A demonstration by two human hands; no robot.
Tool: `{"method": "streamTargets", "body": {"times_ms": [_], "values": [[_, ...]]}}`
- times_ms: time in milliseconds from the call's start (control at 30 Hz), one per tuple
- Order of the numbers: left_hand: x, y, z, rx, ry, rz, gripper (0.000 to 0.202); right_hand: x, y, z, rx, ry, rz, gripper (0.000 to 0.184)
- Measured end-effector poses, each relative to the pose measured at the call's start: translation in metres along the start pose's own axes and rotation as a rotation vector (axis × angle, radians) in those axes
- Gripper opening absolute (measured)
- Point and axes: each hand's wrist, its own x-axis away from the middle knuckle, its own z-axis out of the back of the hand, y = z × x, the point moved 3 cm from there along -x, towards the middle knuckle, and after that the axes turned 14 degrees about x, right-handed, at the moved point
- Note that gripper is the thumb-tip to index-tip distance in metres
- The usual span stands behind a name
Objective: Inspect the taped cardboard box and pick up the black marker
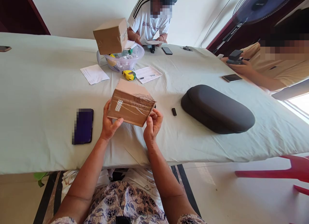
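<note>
A small cardboard box (131, 103), wrapped in clear tape with a white label on its near face, is held just above the cloth-covered table (48, 88). My left hand (109, 122) grips its left end, thumb on the front face. My right hand (152, 124) has its fingers curled at the box's lower right corner, touching it.
A dark phone (82, 126) lies left of my hands. A black oval case (217, 108) and a small black object (174, 112) lie to the right. Further back are a yellow tape measure (128, 75), papers (94, 73), a plastic bowl (125, 60) and a second cardboard box (111, 36). Two other people sit at the far and right sides.
</note>
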Motion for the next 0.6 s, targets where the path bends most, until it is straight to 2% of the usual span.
{"method": "streamTargets", "body": {"times_ms": [167,333,433,600], "values": [[-0.002,0.006,-0.001,-0.034,-0.091,0.015,0.086,-0.006,0.005,0.006,-0.001,0.058,-0.088,0.038],[-0.004,0.007,-0.004,-0.078,-0.172,-0.042,0.078,-0.010,0.017,0.013,0.097,0.130,-0.159,0.042],[-0.003,0.003,-0.006,-0.106,-0.163,-0.056,0.075,-0.013,0.018,0.012,0.098,0.118,-0.196,0.041],[-0.001,-0.002,-0.006,-0.089,-0.093,0.018,0.074,-0.015,0.006,0.006,0.050,0.038,-0.177,0.035]]}}
